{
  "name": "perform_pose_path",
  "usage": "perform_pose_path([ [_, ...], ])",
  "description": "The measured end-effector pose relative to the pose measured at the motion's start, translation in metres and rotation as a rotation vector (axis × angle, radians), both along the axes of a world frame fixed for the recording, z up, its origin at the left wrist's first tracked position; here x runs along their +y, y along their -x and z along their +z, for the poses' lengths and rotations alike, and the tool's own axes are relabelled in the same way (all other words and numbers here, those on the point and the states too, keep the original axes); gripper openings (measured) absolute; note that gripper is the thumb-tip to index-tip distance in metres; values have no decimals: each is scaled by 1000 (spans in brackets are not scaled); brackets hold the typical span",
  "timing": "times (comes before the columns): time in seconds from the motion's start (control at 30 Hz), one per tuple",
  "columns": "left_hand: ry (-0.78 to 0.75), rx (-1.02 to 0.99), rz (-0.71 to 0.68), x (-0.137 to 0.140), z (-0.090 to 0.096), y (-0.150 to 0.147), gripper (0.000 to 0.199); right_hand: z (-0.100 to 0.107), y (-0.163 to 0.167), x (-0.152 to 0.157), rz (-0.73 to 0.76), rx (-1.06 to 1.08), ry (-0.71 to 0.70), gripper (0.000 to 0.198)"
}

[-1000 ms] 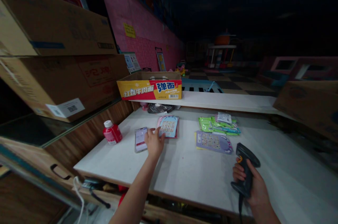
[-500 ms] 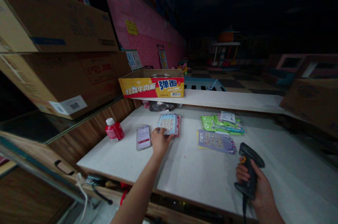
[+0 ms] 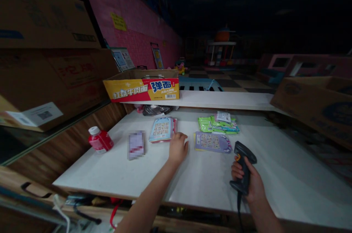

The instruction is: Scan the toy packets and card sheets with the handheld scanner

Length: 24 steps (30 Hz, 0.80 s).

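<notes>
My right hand (image 3: 254, 181) is wrapped round the grip of a black barcode scanner (image 3: 242, 169), held over the table's right side with its cable hanging down. My left hand (image 3: 178, 147) hovers near the middle of the table, fingers loosely curved and apart, with nothing seen in it. Just left of that hand lies a stack of printed cards (image 3: 161, 129), light blue on top with red edges beneath. Between my two hands are purple cards (image 3: 212, 142) with a yellow one under them. Behind these sits a pile of green packets (image 3: 217, 124).
A phone (image 3: 136, 145) with a blurred screen and a red bottle with a white cap (image 3: 100, 140) stand on the left. An open noodle carton (image 3: 143, 90) rests on the raised shelf (image 3: 220, 99). Large cardboard boxes (image 3: 55, 82) rise at the left; another box (image 3: 316, 108) is at the right.
My left hand has come off the card stack and moved right, towards the purple cards. The view has turned slightly right. My right hand still holds the barcode scanner.
</notes>
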<state>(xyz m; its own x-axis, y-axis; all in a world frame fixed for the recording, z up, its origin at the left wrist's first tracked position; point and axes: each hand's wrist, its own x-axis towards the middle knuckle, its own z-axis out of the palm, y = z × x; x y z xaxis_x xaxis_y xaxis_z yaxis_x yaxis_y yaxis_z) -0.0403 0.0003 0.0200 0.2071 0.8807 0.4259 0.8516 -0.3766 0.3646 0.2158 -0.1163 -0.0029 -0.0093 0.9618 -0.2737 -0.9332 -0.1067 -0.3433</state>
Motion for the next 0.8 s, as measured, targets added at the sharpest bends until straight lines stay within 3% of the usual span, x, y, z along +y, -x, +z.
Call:
perform_pose_path([
  [0.1,183,-53,40,15,-5,-39,24,1,1,1,-14,-41,0,30],
  [0.23,236,-33,145,30,-6,-72,36,0,2,2,-13,-118,-27,30],
  [0.33,284,26,200,33,-5,-77,52,0,2,3,-4,-134,-50,31],
  [0.5,348,-1,230,27,-5,-62,64,-1,2,5,-11,-13,-7,31],
  [0.63,420,-236,237,32,-11,-46,67,-2,1,5,-20,1,11,29],
  [0.8,726,-815,146,42,-16,-27,27,-2,1,4,-13,-19,-13,31],
])
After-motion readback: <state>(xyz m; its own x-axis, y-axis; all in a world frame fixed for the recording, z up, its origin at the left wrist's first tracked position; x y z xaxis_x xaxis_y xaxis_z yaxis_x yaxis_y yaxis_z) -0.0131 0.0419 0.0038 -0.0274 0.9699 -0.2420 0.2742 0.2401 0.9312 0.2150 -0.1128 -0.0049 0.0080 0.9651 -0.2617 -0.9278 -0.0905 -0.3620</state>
